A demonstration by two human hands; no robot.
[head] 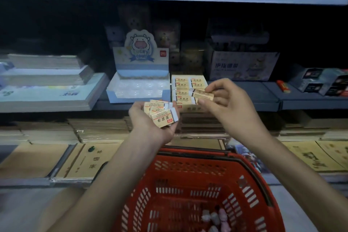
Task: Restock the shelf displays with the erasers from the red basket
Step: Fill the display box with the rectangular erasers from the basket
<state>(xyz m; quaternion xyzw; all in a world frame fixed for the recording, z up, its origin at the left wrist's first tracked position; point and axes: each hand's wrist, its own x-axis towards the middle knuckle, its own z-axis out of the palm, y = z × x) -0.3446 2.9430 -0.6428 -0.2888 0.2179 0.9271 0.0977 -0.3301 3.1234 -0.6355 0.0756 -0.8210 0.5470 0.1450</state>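
Currently, the person's left grip (150, 121) sits palm up in front of the middle shelf (263, 98). Its fingers are curled round a loose stack of erasers (162, 114) in cream sleeves with red lettering, and white ends show at the right of the stack. The right grip (228, 100) is just to the right and a little farther off. Its thumb and fingertips are clamped on a single eraser (203, 94), held tilted just above the right side of the eraser display box (188, 108).

That cream box stands on the shelf and holds rows of the same erasers lying flat, labels up. Just beside it on the left stands a blue cow display box (140, 73) with a cartoon cow header card and a clear plastic tray of moulded pockets. Farther right on the shelf is a grey-blue carton (243, 66) printed with Chinese characters. Stacks of notebooks (47, 84) fill the shelf's left end.

The red basket (188, 169) is near, low between the two forearms. At its bottom, toward the near right, lie a few small pale pink and grey items (216, 218), too blurred to name. Below the middle shelf, brown exercise books (88, 160) lie flat in rows.
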